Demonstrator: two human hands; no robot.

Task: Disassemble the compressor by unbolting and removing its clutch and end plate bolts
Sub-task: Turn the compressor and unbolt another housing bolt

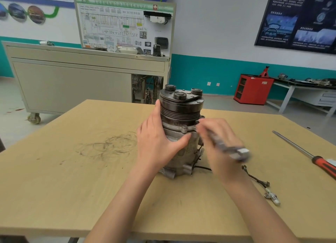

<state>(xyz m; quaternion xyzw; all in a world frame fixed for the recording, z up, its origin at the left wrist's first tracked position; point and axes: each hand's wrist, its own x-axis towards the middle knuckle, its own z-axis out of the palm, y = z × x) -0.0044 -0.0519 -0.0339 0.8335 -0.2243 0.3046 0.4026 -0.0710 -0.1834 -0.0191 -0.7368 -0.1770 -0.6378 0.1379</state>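
Note:
The compressor [180,126] stands upright in the middle of the wooden table [91,179], with its dark grooved clutch pulley [181,104] on top. My left hand [156,141] rests against the compressor's left side, fingers straight along the pulley and thumb across the grey body. My right hand [218,142] is blurred on the right side and holds a metal wrench [227,146], whose far end sits near a bolt under the pulley. A bolt head [184,128] shows on the front flange.
A long screwdriver [309,155] with a red and black handle lies at the table's right edge. The compressor's black wire with a white connector [269,193] trails right of my right forearm. A grey wheeled training bench [81,79] stands beyond the table.

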